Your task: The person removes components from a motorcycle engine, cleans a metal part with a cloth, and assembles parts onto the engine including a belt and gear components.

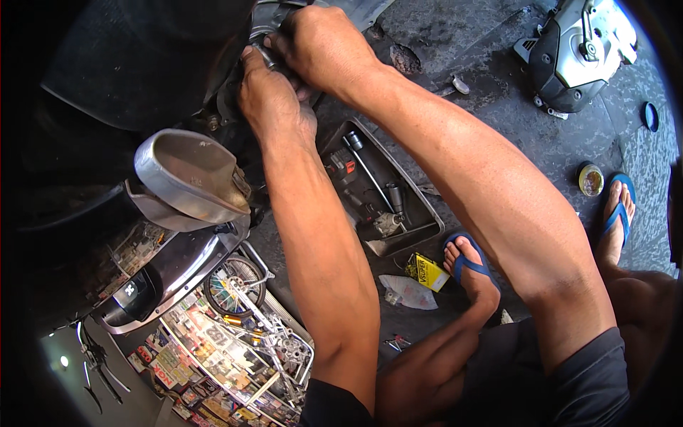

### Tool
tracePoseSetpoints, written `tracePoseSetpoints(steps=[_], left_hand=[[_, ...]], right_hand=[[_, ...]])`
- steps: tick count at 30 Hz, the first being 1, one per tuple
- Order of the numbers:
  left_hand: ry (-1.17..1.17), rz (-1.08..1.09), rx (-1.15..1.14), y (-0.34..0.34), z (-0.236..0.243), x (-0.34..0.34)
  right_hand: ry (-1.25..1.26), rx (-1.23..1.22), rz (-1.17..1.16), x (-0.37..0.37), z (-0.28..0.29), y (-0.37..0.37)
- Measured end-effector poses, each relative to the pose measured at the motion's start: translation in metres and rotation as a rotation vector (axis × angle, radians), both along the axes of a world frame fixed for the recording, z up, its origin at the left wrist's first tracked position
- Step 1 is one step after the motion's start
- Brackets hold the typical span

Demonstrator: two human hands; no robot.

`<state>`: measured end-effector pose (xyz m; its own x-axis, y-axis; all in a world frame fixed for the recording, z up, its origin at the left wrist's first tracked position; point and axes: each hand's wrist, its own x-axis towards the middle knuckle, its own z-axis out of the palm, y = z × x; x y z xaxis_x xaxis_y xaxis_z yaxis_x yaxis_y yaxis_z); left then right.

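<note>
Both my hands meet at the top, against the underside of a motor scooter [135, 64]. My left hand [274, 107] is closed, its thumb stretched along a small shiny metal part [267, 58] that looks cylindrical. Just above and to the right, my right hand [320, 46] is curled with its knuckles up. Its fingertips reach the same spot, and what they grip is hidden behind the hand. Under my forearms lies a dark tray [420, 210] with a long socket extension bar [368, 169], a loose socket [395, 198] and a power tool with a red part.
A silver and black engine cover [580, 60] rests on the floor at the far right. Nearer are a small open jar [590, 179], a blue lid [650, 116], a yellow box [429, 272] and a plastic bag [409, 292]. The scooter's silver muffler end [188, 178] juts out at left.
</note>
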<state>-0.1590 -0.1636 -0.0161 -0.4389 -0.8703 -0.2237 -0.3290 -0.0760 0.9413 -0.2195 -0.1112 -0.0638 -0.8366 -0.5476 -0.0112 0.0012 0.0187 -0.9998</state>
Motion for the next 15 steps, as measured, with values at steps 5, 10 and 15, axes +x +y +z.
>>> tracePoseSetpoints(steps=[5,10,15], left_hand=[[0.069,0.007,0.055,-0.004,-0.004,0.004],[0.185,0.043,0.125,-0.01,-0.005,0.002],[0.187,0.066,0.205,-0.005,-0.005,-0.001]], right_hand=[[0.088,-0.001,-0.054,0.002,-0.01,-0.011],[0.095,0.022,-0.039,-0.001,-0.007,-0.014],[0.1,0.031,-0.092,0.002,-0.007,-0.011]])
